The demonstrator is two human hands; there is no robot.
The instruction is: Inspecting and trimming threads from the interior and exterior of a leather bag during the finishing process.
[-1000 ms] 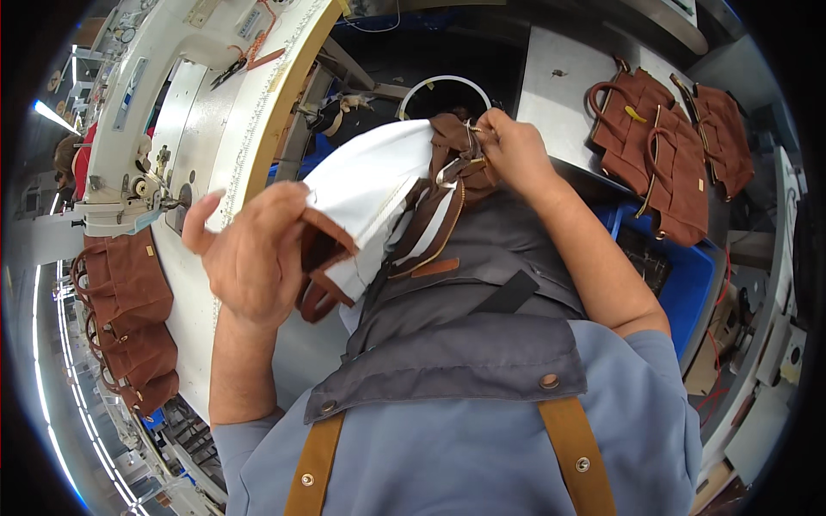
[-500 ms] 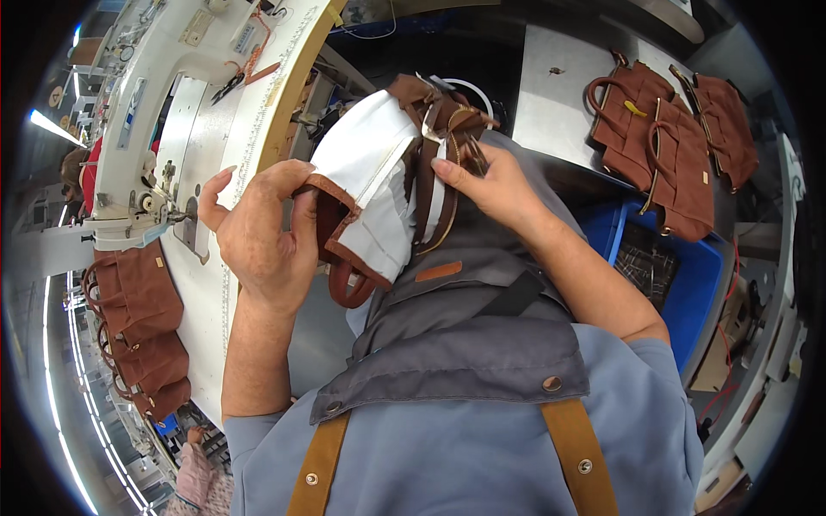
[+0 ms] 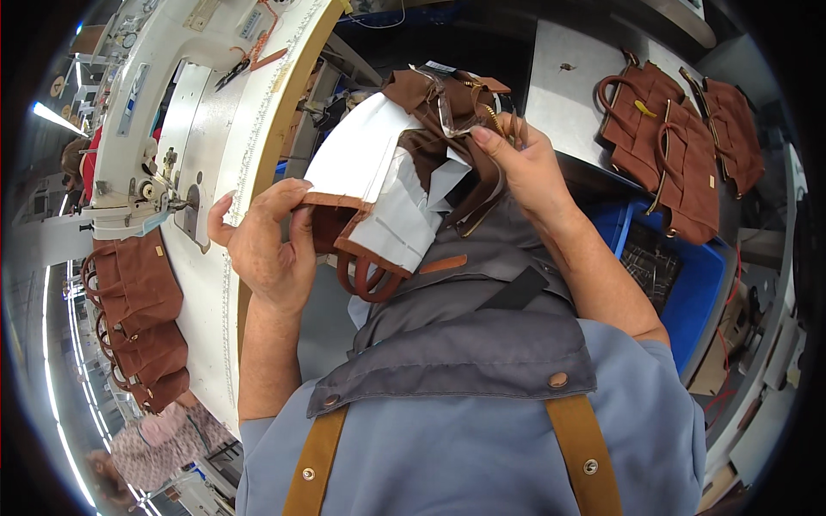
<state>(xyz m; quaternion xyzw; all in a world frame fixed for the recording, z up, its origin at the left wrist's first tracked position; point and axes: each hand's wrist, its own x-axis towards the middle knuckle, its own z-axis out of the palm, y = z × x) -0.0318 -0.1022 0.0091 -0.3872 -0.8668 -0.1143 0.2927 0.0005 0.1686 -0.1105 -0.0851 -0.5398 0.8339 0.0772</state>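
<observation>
Over my lap I hold a partly sewn brown handbag (image 3: 379, 202), turned so its white backing and brown lining show. My left hand (image 3: 274, 245) pinches the raw brown edge at the bag's left side, thumb and forefinger together. At the upper right, my right hand (image 3: 527, 168) grips the brown lining (image 3: 460, 163) near a length of zipper (image 3: 492, 116). Brown handles (image 3: 368, 279) hang below the bag's lower edge. What lies inside the folds is hidden.
At left stands a white sewing machine (image 3: 129, 163) on a white table (image 3: 211, 327), with thread snips (image 3: 231, 73). Finished brown handbags (image 3: 138, 292) sit beside it. More brown handbags (image 3: 645, 120) lie on a metal table (image 3: 559, 95), near a blue bin (image 3: 693, 275). A person (image 3: 159, 443) is at lower left.
My right hand has moved right and slightly up, pulling the lining away and spreading the bag wider. My left hand keeps its pinch, shifted slightly. The person at lower left shows more.
</observation>
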